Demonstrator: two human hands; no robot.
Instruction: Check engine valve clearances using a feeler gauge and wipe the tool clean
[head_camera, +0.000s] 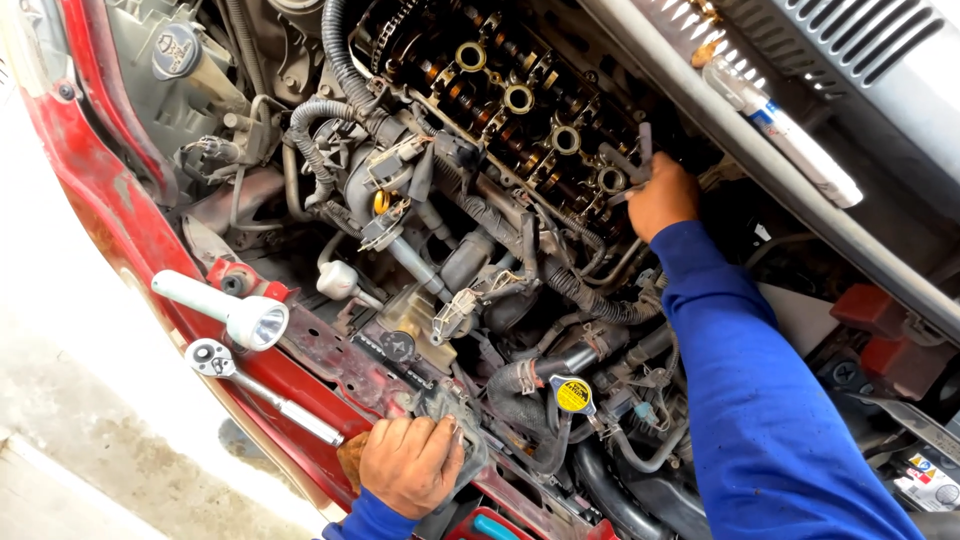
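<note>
Two bare hands work in an open engine bay. A flashlight and ratchet lie on the red front rail and could roll off. The left hand grips a dirty rag on that rail. The right hand holds a small metal tool at the exposed cylinder head; dropped, it could fall into the open engine. Hoses crowd the space between.

- My one camera sits on my head and looks down, at a tilt, into the open engine bay of a red car.
- It is close: the bay fills nearly the whole frame.
- The red front panel runs slantwise along the left, with pale ground beyond it.
- My left hand sits at the bottom edge, my right hand further in.
</note>
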